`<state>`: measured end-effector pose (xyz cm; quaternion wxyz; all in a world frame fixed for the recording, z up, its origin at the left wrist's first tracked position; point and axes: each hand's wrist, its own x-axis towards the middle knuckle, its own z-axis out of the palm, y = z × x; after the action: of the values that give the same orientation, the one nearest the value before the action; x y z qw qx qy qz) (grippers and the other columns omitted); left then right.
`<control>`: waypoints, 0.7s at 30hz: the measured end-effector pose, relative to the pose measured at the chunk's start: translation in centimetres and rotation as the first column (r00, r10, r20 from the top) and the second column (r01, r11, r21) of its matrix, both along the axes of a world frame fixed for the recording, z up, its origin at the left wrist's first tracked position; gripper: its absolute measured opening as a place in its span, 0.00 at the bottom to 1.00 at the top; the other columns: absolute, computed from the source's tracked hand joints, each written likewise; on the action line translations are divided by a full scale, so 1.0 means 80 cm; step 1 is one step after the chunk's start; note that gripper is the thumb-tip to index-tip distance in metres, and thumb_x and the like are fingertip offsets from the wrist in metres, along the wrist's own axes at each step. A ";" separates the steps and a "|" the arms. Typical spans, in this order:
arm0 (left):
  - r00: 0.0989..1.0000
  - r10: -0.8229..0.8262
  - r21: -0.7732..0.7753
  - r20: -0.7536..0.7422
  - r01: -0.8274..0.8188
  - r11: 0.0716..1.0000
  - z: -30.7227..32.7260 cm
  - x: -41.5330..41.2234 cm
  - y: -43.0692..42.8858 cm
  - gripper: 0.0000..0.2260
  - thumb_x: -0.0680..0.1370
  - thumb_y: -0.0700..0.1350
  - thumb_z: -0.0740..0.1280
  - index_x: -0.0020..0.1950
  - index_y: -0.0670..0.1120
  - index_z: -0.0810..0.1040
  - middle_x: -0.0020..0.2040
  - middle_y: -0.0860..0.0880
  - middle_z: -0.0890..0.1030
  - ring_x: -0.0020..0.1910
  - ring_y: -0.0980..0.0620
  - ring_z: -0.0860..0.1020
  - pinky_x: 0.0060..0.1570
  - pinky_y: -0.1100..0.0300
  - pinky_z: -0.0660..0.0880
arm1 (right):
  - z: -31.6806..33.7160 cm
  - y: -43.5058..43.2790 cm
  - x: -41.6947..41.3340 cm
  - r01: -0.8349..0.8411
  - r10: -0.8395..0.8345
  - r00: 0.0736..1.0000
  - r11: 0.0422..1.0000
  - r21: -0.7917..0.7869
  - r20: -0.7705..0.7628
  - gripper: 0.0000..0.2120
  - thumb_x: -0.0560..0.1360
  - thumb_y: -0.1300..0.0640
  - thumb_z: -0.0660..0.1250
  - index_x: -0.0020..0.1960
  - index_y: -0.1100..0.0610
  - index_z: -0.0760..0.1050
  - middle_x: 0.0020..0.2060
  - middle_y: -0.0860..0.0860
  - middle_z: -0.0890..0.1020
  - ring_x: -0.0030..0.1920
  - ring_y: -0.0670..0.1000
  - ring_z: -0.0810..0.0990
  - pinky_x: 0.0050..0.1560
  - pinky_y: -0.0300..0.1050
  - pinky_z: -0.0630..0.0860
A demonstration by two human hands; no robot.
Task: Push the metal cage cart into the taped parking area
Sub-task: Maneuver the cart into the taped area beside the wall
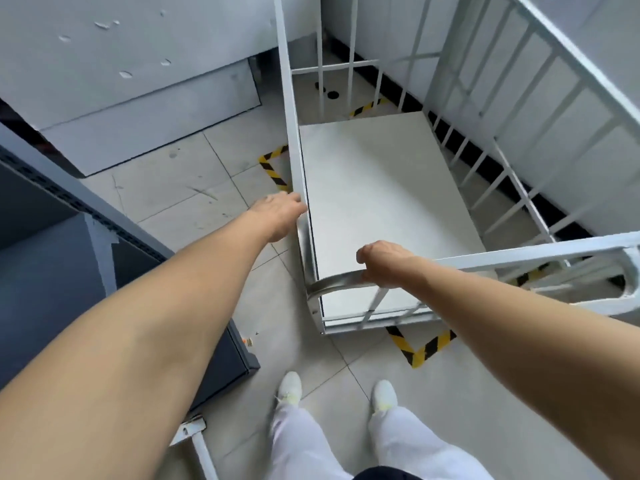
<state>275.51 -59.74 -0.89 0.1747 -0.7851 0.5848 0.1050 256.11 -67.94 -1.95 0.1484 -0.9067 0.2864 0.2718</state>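
A white metal cage cart [381, 188] with barred sides stands in front of me, its flat floor bare. My left hand [280, 216] grips the top rail of its left side. My right hand [384, 261] is closed around the near top rail by the rounded corner. Yellow-and-black tape corners mark the floor: a front corner [420, 348] just below the cart's near edge, a left corner [273, 168] beside its left side, a far corner [367, 107] seen through the bars. The cart's base lies between these marks.
A grey wall with a lower panel [149, 109] rises on the left, and a white wall with a black skirting [485, 157] runs behind the cart's right side. A dark cabinet [62, 237] stands at my left. My white shoes [291, 386] stand on tiled floor.
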 end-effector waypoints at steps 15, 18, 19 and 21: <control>0.889 -0.450 -0.005 -0.079 0.451 0.892 -0.038 0.057 -0.042 0.14 0.78 0.49 0.67 0.63 0.47 0.76 0.61 0.51 0.77 0.64 0.50 0.70 0.62 0.59 0.66 | -0.014 0.044 0.034 0.212 -0.202 0.975 0.972 0.102 -0.096 0.14 0.77 0.52 0.66 0.58 0.58 0.75 0.46 0.55 0.76 0.44 0.54 0.73 0.43 0.43 0.69; 0.889 -0.451 -0.027 -0.076 0.450 0.892 -0.045 0.056 -0.046 0.13 0.78 0.46 0.68 0.62 0.48 0.77 0.60 0.52 0.79 0.63 0.51 0.71 0.60 0.61 0.66 | -0.012 0.041 0.030 0.204 -0.193 0.976 0.973 0.112 -0.099 0.13 0.78 0.52 0.64 0.59 0.58 0.74 0.50 0.55 0.75 0.45 0.54 0.71 0.44 0.43 0.67; 0.889 -0.453 -0.028 -0.073 0.452 0.892 -0.046 0.054 -0.048 0.13 0.78 0.45 0.67 0.62 0.48 0.78 0.60 0.52 0.79 0.63 0.51 0.72 0.60 0.61 0.66 | -0.012 0.040 0.028 0.200 -0.189 0.976 0.973 0.113 -0.104 0.13 0.78 0.52 0.64 0.59 0.58 0.74 0.49 0.55 0.74 0.46 0.54 0.71 0.44 0.43 0.67; 0.888 -0.454 -0.027 -0.070 0.453 0.891 -0.048 0.048 -0.049 0.12 0.78 0.45 0.68 0.62 0.48 0.79 0.60 0.52 0.79 0.63 0.51 0.72 0.60 0.62 0.65 | -0.013 0.039 0.023 0.197 -0.185 0.977 0.974 0.112 -0.108 0.12 0.77 0.52 0.65 0.58 0.57 0.74 0.47 0.53 0.73 0.45 0.54 0.72 0.43 0.43 0.68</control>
<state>279.34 -63.68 -4.74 0.1688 -0.6233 0.7585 0.0874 257.96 -64.84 -2.97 0.2151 -0.8498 0.3620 0.3170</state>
